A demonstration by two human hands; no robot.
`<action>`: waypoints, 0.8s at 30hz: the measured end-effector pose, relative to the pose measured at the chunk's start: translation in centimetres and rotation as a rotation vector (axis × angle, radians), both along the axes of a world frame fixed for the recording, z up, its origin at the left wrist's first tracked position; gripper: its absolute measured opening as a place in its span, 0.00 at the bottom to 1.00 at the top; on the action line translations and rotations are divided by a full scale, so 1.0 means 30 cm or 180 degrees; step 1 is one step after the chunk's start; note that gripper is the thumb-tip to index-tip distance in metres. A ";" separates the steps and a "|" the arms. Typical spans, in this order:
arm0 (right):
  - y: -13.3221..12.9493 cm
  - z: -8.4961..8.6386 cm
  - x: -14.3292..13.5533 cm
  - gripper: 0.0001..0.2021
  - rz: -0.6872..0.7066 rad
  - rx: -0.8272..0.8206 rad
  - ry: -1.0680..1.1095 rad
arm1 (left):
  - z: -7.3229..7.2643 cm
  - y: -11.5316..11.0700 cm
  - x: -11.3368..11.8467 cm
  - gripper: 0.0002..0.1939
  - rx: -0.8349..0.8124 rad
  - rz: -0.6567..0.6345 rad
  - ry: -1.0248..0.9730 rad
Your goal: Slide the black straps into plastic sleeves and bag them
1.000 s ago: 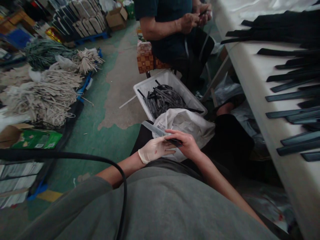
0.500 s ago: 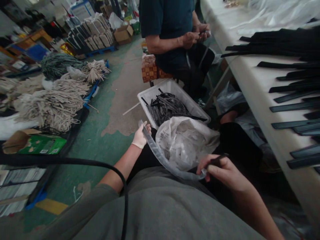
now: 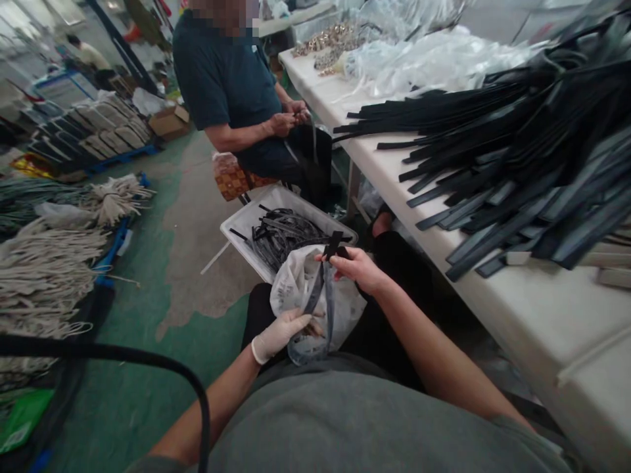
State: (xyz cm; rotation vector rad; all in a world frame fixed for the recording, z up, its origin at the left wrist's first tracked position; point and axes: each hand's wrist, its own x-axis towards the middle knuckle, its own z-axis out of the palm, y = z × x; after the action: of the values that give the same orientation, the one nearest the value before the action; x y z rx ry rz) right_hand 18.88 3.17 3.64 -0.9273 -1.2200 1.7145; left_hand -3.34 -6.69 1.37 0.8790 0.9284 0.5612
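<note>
A dark strap with a clear plastic covering [image 3: 330, 309] hangs in a loop between my hands. My left hand [image 3: 288, 332], in a pale glove, is closed on the strap's lower part. My right hand [image 3: 352, 264] pinches its black ends higher up. Behind and below the strap, a white plastic bag [image 3: 290, 279] sits at my lap. Just beyond the bag is a white bin [image 3: 241, 244] holding many black and grey straps [image 3: 283, 230].
A white table [image 3: 513, 315] on the right bears a large pile of black straps [image 3: 468, 157] and clear plastic. A seated person [image 3: 221, 72] works ahead. Bundles of pale cords [image 3: 54, 269] lie at left. A black cable [image 3: 162, 364] crosses the lower left.
My view has turned to the right. My hands have come closer together, the right one higher, and the strap that was stretched between them is now looped.
</note>
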 end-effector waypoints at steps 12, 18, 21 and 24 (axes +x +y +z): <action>-0.050 0.090 -0.034 0.12 -0.0355 0.0593 -0.0798 | -0.011 -0.004 0.127 0.10 0.0682 0.0470 0.1069; -0.018 0.087 0.048 0.15 -0.0995 0.0448 -0.0689 | -0.045 -0.007 0.013 0.19 0.0375 0.0233 0.0564; 0.020 0.098 0.068 0.17 -0.1564 0.0640 -0.0883 | 0.017 0.196 -0.088 0.21 0.0907 0.1031 0.1072; 0.104 0.098 0.085 0.20 -0.2018 0.0946 -0.1250 | 0.103 0.481 -0.184 0.30 0.1712 0.1447 0.2021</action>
State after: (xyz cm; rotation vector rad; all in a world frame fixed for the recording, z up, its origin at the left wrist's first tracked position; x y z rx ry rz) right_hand 21.44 6.28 6.60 -1.3252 -1.2058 0.8531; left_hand -8.86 7.74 4.45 1.3825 1.6171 0.9777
